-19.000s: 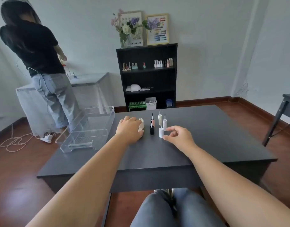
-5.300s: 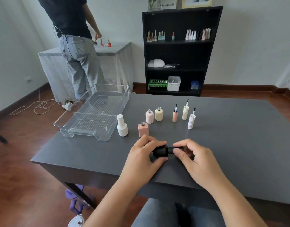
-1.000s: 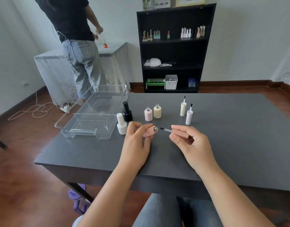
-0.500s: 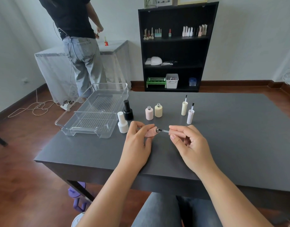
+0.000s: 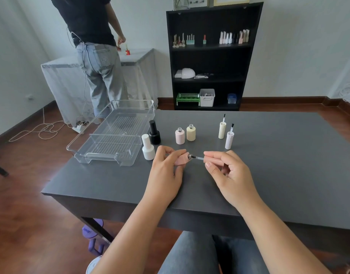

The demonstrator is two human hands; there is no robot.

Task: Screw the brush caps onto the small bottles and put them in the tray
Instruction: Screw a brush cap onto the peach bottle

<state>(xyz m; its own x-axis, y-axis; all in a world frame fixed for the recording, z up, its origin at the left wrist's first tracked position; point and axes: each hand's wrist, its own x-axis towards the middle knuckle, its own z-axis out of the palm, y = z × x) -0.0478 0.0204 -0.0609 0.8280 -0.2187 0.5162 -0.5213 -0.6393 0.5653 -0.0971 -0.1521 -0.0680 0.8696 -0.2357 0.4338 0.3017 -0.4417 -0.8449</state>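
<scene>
Left hand fingers pinch pink bottle; right hand fingers pinch brush cap above table.

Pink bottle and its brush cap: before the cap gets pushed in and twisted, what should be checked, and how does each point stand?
1. Left hand grips the pink square bottle: ok.
2. Right hand pinches the pink brush cap: ok.
3. Brush tip at the bottle's neck: ok.
4. Cap seated on the thread: not ok.
5. Thread condition: cannot tell.
6. Clear plastic tray free to receive bottles: ok.
</scene>
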